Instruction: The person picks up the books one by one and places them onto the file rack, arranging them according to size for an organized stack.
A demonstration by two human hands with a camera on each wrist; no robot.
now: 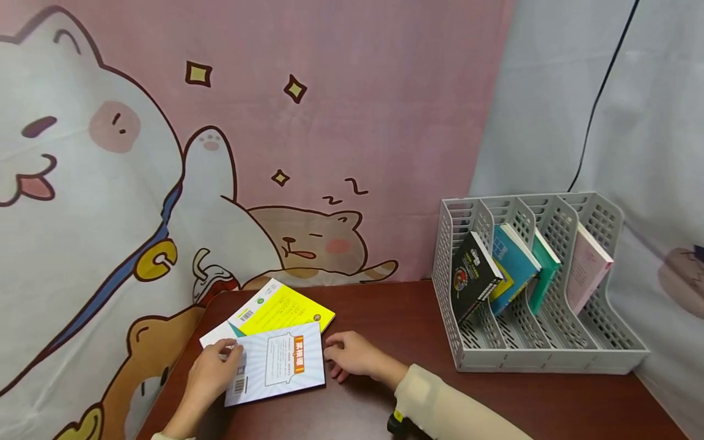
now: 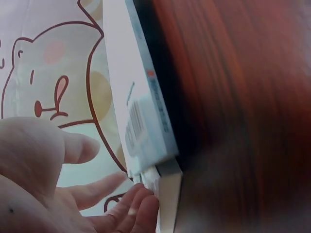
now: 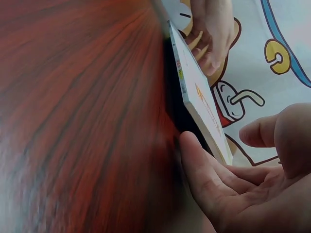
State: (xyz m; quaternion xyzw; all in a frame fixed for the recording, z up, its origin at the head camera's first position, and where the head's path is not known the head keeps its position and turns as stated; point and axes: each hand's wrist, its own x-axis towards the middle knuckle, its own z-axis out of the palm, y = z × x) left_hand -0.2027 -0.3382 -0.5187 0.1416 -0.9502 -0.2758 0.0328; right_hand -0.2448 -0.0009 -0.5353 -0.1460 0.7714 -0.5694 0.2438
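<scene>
The brown table (image 1: 385,324) spans the near side, a stretch of its top running from the books on the left to the rack (image 1: 550,362) on the right. Already standing in the rack, tilted, are a black book (image 1: 472,278), a blue book (image 1: 516,266), a green book (image 1: 543,282) and a pink book (image 1: 587,269), with room beside them. Left outside, lying flat, are a white book (image 1: 286,366) and, partly under its far edge, a yellow-and-white book (image 1: 286,311); whether more lie beneath is unclear. The left hand (image 1: 213,371), fingers relaxed, thumb apart, is at the white book's left edge; the right hand (image 1: 354,354), loosely spread and gripping nothing, is at its right edge.
</scene>
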